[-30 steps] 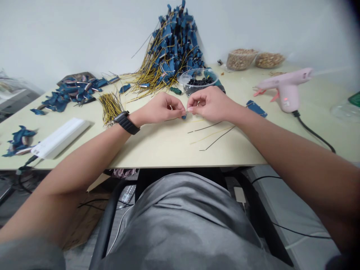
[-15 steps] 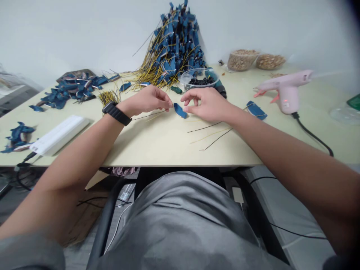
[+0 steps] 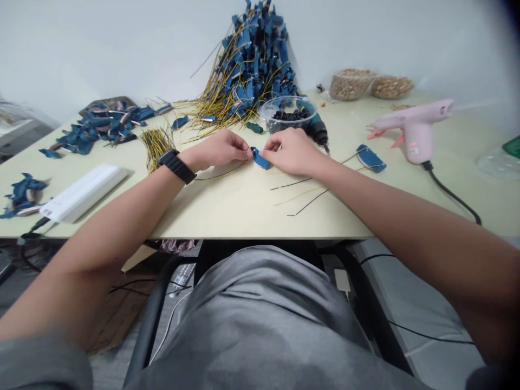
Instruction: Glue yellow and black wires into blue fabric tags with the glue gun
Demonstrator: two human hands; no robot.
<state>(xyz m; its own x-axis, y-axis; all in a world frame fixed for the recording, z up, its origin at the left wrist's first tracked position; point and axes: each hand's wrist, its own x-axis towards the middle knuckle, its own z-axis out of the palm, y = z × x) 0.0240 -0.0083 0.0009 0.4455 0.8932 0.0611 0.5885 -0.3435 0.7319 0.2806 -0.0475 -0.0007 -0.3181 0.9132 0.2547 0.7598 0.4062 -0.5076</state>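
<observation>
A small curved blue piece (image 3: pixel 260 159) lies at mid-table between my two hands. My left hand (image 3: pixel 224 149) pinches a thin wire (image 3: pixel 223 175), which trails left below the palm, and its fingertips meet the piece's left end. At the right end, the thumb and fingers of my right hand (image 3: pixel 293 153) close on the blue piece; exactly how they grip it is partly hidden. Under my right wrist, loose black and yellow wires (image 3: pixel 311 201) lead to another blue piece (image 3: pixel 370 158) on the right.
A tall heap of blue pieces with yellow wires (image 3: pixel 260 59) stands behind. Nearby are a tub of small black parts (image 3: pixel 289 115), a power drill (image 3: pixel 317 129) and a wire bundle (image 3: pixel 156 146). A pink glue gun (image 3: pixel 418 130) stands right, a white power bank (image 3: pixel 84 192) left.
My right hand has moved in from just beside the blue piece and its fingers have closed on it. My left hand has shifted slightly right, keeping its pinch on the wire.
</observation>
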